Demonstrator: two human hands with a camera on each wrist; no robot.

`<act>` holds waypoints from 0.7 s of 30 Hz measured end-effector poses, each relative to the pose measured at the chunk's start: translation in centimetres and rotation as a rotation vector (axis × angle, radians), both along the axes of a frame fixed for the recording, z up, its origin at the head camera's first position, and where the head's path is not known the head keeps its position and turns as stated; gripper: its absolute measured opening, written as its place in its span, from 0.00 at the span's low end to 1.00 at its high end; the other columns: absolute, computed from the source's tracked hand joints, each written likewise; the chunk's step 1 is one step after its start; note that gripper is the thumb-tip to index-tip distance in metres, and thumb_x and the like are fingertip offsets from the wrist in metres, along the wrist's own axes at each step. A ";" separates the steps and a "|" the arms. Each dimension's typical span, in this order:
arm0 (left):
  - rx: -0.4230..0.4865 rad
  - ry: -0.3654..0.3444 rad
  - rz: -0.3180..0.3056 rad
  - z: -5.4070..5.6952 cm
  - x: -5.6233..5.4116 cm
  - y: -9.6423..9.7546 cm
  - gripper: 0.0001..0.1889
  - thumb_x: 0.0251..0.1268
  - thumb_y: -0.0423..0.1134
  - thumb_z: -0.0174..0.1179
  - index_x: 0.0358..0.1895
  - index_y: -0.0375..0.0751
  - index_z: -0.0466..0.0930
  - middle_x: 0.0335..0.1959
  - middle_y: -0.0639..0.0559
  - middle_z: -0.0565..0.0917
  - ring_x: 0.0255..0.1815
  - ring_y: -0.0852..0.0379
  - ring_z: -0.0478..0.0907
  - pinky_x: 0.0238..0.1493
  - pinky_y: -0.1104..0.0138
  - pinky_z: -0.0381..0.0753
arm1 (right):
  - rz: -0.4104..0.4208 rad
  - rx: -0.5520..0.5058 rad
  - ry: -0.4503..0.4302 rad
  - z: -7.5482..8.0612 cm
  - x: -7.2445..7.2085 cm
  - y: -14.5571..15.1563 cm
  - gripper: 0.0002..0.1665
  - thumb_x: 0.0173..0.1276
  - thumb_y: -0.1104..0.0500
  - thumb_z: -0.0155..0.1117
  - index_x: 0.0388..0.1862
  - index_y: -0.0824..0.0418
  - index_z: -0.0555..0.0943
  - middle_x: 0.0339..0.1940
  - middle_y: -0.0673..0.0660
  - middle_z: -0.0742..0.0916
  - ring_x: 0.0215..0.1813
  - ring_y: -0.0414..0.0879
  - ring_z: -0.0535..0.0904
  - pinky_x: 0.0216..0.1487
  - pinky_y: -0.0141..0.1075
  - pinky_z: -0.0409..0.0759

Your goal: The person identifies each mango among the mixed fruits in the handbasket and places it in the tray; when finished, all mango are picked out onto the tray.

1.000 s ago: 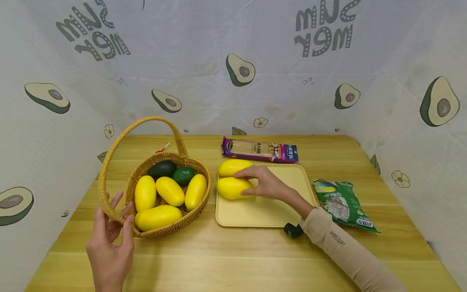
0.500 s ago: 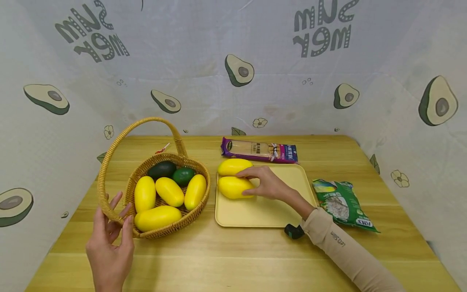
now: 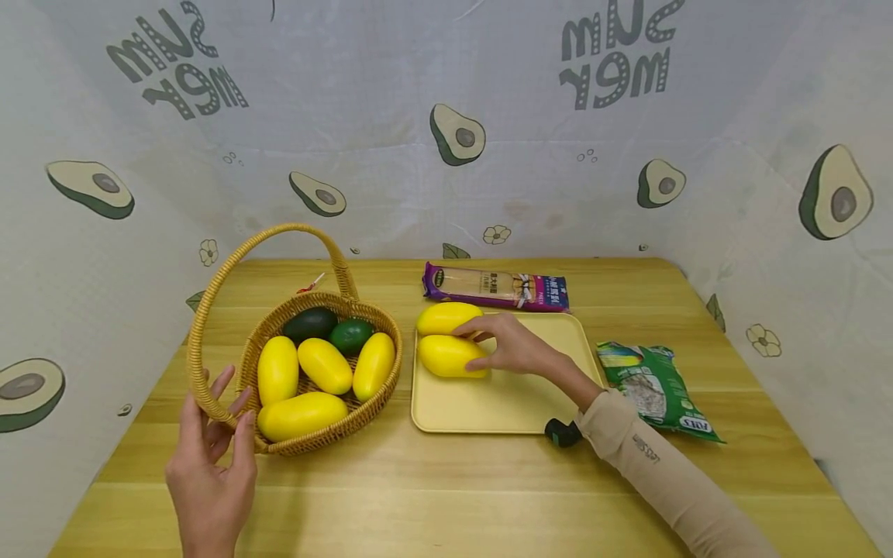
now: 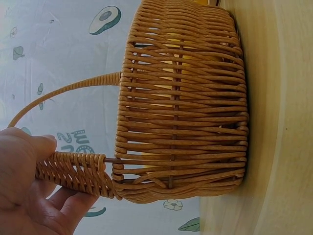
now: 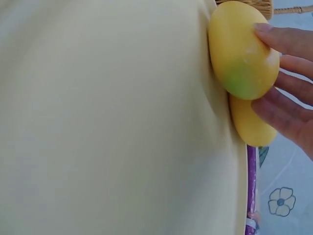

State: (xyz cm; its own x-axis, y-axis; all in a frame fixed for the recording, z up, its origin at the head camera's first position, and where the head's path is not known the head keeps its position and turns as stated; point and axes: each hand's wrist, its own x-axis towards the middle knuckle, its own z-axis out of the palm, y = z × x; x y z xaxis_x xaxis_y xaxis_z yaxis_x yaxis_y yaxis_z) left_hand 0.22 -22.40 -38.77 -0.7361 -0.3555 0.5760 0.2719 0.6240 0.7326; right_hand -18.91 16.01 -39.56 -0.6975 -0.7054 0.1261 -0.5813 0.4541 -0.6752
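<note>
My left hand (image 3: 212,473) grips the wicker basket's arched handle (image 3: 199,341) near its base, with thumb and fingers wrapped around it in the left wrist view. The basket (image 4: 181,112) stands on the table, bearing several yellow mangoes (image 3: 303,416) and two dark green avocados (image 3: 351,336). Over the pale yellow tray (image 3: 509,407), my right hand (image 3: 519,349) holds a mango (image 3: 446,356) between thumb and fingers. This mango has a green patch at one end in the right wrist view. Another mango (image 3: 446,317) lies right behind it at the tray's far left corner.
A purple pasta packet (image 3: 495,288) lies behind the tray. To the right is a green bag (image 3: 656,391), beside the right forearm. A small black object (image 3: 560,433) sits at the tray's front edge. A red-and-white stick (image 3: 311,284) lies behind the basket.
The right hand and its mango have shifted very slightly to the right and away. The left hand keeps its grip on the basket handle, and the basket has stayed in place.
</note>
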 end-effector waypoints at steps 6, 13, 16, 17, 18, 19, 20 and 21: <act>0.001 -0.011 0.002 0.0 0.0 0.0 0.47 0.65 0.11 0.63 0.85 0.48 0.63 0.73 0.44 0.81 0.58 0.81 0.81 0.51 0.85 0.81 | 0.010 0.014 -0.001 0.1 -0.2 -0.2 0.31 0.65 0.64 0.83 0.66 0.70 0.84 0.62 0.64 0.89 0.59 0.60 0.88 0.64 0.54 0.89; -0.001 -0.014 0.007 0.1 0.1 0.0 0.47 0.66 0.12 0.64 0.85 0.49 0.63 0.73 0.45 0.81 0.58 0.81 0.81 0.52 0.85 0.81 | 0.019 0.012 0.027 0.4 -0.2 -0.3 0.30 0.65 0.64 0.83 0.65 0.70 0.85 0.61 0.65 0.89 0.57 0.59 0.89 0.62 0.52 0.90; 0.001 -0.016 0.008 0.2 0.1 0.1 0.47 0.66 0.12 0.63 0.85 0.49 0.63 0.73 0.45 0.81 0.58 0.81 0.81 0.52 0.84 0.81 | 0.019 0.016 0.030 0.7 -0.2 -0.4 0.30 0.65 0.64 0.83 0.64 0.70 0.85 0.60 0.65 0.90 0.57 0.59 0.90 0.62 0.53 0.90; 0.001 -0.015 0.008 0.2 0.1 0.1 0.47 0.66 0.12 0.64 0.85 0.49 0.63 0.73 0.45 0.81 0.58 0.81 0.81 0.52 0.85 0.81 | 0.018 0.016 0.032 0.8 -0.2 -0.4 0.30 0.65 0.65 0.83 0.64 0.70 0.86 0.60 0.65 0.90 0.56 0.59 0.90 0.62 0.53 0.90; 0.000 -0.013 0.009 0.2 0.1 0.1 0.47 0.66 0.12 0.64 0.85 0.48 0.64 0.73 0.45 0.81 0.58 0.81 0.81 0.51 0.85 0.80 | 0.019 0.016 0.032 0.8 -0.2 -0.4 0.29 0.65 0.65 0.83 0.64 0.70 0.86 0.60 0.65 0.90 0.56 0.59 0.90 0.62 0.54 0.90; 0.000 -0.013 0.009 0.2 0.1 0.1 0.47 0.66 0.12 0.64 0.85 0.48 0.64 0.73 0.44 0.81 0.58 0.81 0.81 0.51 0.85 0.80 | 0.020 0.015 0.034 0.9 -0.2 -0.5 0.29 0.65 0.65 0.83 0.64 0.70 0.86 0.59 0.65 0.90 0.56 0.59 0.90 0.62 0.54 0.90; 0.000 -0.015 0.010 0.2 0.1 0.1 0.46 0.66 0.12 0.64 0.85 0.48 0.64 0.73 0.45 0.81 0.58 0.81 0.81 0.51 0.85 0.80 | 0.022 0.013 0.035 0.9 -0.2 -0.5 0.29 0.65 0.65 0.82 0.64 0.70 0.86 0.59 0.64 0.90 0.56 0.60 0.90 0.62 0.54 0.90; 0.000 -0.016 0.010 0.2 0.1 0.1 0.46 0.66 0.13 0.64 0.85 0.47 0.64 0.73 0.45 0.81 0.58 0.81 0.81 0.51 0.85 0.80 | 0.024 0.011 0.035 0.9 -0.3 -0.5 0.29 0.65 0.65 0.82 0.64 0.70 0.86 0.59 0.64 0.90 0.56 0.60 0.90 0.62 0.54 0.90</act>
